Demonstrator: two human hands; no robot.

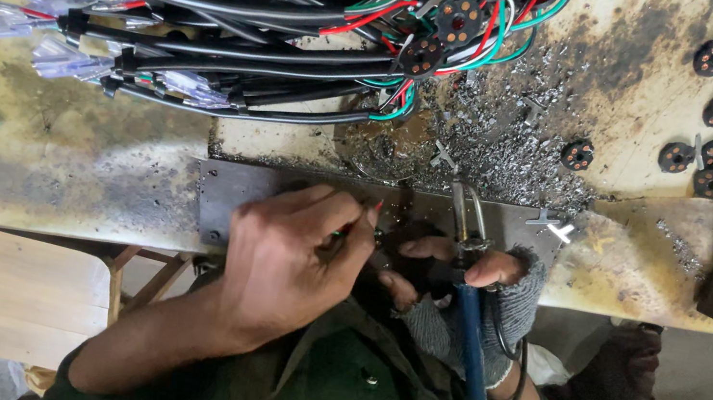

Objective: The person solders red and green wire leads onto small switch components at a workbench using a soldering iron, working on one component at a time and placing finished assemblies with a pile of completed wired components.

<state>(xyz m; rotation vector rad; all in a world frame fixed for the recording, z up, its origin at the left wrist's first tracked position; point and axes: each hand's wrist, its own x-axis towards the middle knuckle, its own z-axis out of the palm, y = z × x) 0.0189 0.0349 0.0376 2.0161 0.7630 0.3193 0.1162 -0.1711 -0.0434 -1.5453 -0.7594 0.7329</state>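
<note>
Dirty and yellow, the desk (72,150) was full of burn marks and grey crumbs of metal. A dark metal plate (299,195) lay flat at its near edge, and both hands worked over it.

The left hand (296,263) was bare. Its fingers were curled almost shut and pinched a thin red wire (371,212) near its tip. The tip pointed at a small part on the plate, but the fingers hid most of that part, so I could not tell its shape.

The right hand (476,299) wore a grey glove with the fingertips cut off. It was closed round a soldering iron (468,234) with a blue handle (473,357). The metal end of the iron came down just beside the red wire's tip.

To do this step well, I think the left hand had to keep the wire very still, with the fingers back from the hot tip. The iron should touch only the spot where the wire met the part, and the wire should not wiggle until the joint went hard.

Farther out, a big bundle of black cables (234,61) with red, green and white wires lay across the top of the desk. Little round brown discs (578,154) sat to the right, some with white pieces on them. Clear plastic sleeves (59,60) lay at the left.
</note>
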